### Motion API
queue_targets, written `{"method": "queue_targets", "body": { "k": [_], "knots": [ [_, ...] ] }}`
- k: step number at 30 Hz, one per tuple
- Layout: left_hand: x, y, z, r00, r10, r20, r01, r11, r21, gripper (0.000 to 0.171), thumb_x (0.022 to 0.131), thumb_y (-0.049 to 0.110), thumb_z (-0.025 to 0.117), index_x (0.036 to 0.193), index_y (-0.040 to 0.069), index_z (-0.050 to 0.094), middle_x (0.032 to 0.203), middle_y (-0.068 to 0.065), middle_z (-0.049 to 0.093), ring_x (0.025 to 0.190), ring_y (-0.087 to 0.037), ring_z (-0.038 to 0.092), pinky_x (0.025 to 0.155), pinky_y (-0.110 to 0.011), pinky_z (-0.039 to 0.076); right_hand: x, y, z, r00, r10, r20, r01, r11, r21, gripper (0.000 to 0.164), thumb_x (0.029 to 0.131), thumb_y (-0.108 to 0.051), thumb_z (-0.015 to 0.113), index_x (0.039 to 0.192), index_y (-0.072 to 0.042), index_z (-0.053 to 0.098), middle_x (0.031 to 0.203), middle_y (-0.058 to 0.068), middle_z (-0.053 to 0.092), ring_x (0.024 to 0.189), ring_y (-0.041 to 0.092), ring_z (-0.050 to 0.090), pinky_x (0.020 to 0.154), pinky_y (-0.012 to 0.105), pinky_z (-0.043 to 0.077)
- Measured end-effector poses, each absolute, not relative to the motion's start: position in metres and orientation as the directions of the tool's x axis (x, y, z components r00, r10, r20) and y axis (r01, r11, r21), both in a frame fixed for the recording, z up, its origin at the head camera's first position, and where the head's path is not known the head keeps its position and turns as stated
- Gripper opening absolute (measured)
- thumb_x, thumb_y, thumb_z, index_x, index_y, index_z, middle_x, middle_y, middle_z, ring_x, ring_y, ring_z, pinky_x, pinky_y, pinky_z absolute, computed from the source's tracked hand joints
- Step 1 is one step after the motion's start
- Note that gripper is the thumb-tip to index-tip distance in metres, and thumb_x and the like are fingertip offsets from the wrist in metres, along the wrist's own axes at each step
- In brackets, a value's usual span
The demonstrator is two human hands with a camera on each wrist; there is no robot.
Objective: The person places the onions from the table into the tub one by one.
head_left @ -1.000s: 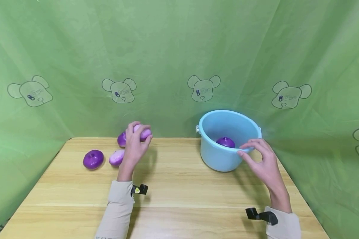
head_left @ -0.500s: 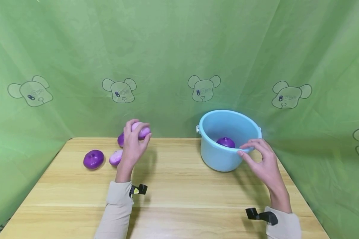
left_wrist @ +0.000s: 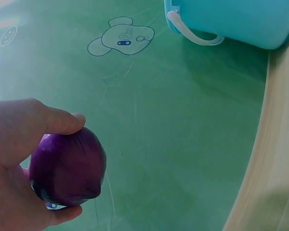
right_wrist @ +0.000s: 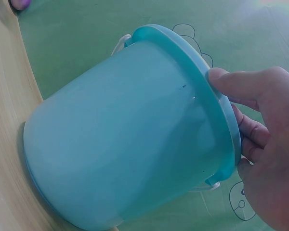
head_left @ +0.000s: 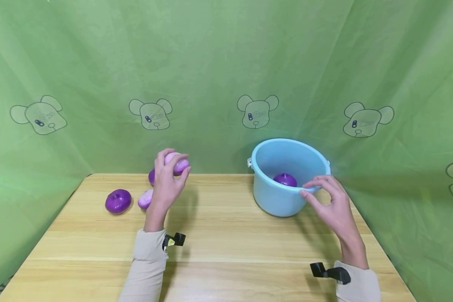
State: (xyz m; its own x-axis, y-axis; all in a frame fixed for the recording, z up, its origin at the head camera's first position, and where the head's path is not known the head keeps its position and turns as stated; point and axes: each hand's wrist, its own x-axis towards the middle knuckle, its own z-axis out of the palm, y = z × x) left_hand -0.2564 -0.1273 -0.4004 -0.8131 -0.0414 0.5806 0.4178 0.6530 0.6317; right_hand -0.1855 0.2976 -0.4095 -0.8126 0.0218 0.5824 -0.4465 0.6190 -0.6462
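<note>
My left hand [head_left: 167, 178] grips a red onion half [head_left: 178, 163] above the back left of the table. Its pale pink cut side faces up in the head view; the left wrist view shows the purple skin and pointed tip of this onion half [left_wrist: 70, 166]. On the right, my right hand [head_left: 334, 205] pinches the rim of a light blue bucket [head_left: 277, 203], thumb outside and fingers inside. The bucket stands upright with a purple onion piece [head_left: 285, 180] in it. Beneath and behind my left hand, another onion piece [head_left: 151, 176] is partly hidden.
Left on the wooden table [head_left: 211, 243] lie a purple onion piece [head_left: 118, 201], skin side up, and a pale-topped onion half [head_left: 145, 199], partly covered by my left hand. A green curtain [head_left: 211, 84] hangs behind and at both sides.
My left hand has risen slightly and drifted a little left with the onion half. The right hand and the bucket have stayed in place.
</note>
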Motion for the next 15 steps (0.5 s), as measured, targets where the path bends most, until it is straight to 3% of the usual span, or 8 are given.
{"method": "queue_targets", "body": {
  "k": [15],
  "knots": [
    [-0.25,-0.1268,-0.3911,-0.801,-0.041,0.597,0.432,0.649,0.625,0.036,0.089,0.013,0.08,0.124,0.015,0.071,0.147,-0.017,0.042,0.132,-0.039,0.04,0.105,-0.061,0.045,-0.1863,0.298,-0.4105,-0.809,0.02,0.588,-0.452,0.618,-0.643,0.02,0.084,-0.001,0.083,0.101,-0.006,0.074,0.113,0.003,0.064,0.114,0.004,0.05,0.103,0.019,0.033]
  ]
}}
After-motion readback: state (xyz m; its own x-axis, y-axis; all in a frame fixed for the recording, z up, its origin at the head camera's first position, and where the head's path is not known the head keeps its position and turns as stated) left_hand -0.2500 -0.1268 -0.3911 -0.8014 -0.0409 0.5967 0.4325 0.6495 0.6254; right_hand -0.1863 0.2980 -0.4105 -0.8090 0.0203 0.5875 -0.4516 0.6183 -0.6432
